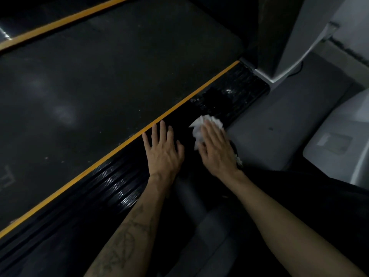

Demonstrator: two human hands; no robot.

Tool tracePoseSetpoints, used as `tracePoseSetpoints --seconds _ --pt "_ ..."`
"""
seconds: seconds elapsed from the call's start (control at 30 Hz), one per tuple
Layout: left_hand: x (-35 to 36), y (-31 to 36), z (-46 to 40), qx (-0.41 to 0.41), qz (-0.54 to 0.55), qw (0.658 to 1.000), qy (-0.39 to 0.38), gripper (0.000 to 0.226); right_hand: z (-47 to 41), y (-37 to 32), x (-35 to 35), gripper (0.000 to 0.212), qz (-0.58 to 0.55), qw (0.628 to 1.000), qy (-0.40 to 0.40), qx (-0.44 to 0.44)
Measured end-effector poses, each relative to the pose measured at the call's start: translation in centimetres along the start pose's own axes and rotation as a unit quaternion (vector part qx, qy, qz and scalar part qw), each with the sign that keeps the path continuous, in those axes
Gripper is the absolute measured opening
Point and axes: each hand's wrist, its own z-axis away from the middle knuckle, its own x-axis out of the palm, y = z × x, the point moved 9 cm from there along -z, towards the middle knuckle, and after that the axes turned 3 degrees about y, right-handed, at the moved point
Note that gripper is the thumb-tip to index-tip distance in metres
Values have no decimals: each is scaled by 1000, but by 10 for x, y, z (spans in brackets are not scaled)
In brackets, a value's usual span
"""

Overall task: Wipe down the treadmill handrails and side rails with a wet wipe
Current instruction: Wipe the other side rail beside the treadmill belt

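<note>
Wipe [205, 126] was bunched up under the flat right hand [216, 148], pressed onto the black ribbed side rail [119, 188] so the palm could push it along, I guess. Left hand [162, 150] was spread wide on the same rail just beside it, holding nothing, probably for balance. Orange stripe [111, 151] marked the belt [99, 80] edge.

Bare forearms, line tattoo on left forearm [127, 236], no sleeves
</note>
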Motion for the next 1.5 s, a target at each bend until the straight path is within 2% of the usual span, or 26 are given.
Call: tracePoseSetpoints --seconds 0.07,0.17,0.27,0.33,0.47,0.53,0.67,0.77,0.87,0.97,1.07,1.17,1.27,1.37,1.5 --pt "0 3 -3 -23 24 999 5 56 -18 21 -1 59 15 1000 4 27" --pt "3 10 -8 -11 32 999 6 57 -7 11 2 62 -1 998 7 66" --pt "6 17 -12 17 23 1000 0 59 20 -11 5 62 -21 999 5 33" --pt "8 17 -13 20 21 1000 0 59 11 -1 5 59 -10 1000 8 18" --pt "9 16 -13 24 0 1000 5 62 -29 41 3 60 28 997 3 70" --pt "9 17 -14 20 -2 1000 2 62 -24 40 4 62 21 996 -2 92" --pt "10 17 -15 14 -2 1000 0 64 13 11 4 63 -17 998 2 60" --pt "10 17 -16 15 -1 1000 -2 63 -1 26 3 60 13 999 2 46" --pt "9 18 -16 17 -5 1000 -9 63 -27 51 5 63 45 994 -21 94" --pt "10 19 -16 18 -14 1000 -17 63 -22 42 5 68 22 991 -15 132" --pt "10 18 -19 12 -5 1000 -14 63 0 17 6 65 3 996 4 86" --pt "10 19 -19 16 -7 1000 -12 62 -8 31 7 64 10 998 -7 62" --pt "10 20 -19 22 -15 1000 -9 62 -31 54 7 65 34 995 -28 90" --pt "11 19 -18 20 -16 1000 -11 62 -29 46 5 67 6 990 -9 142" --pt "12 19 -20 15 -9 1000 -8 68 0 10 10 64 -19 997 -19 68"
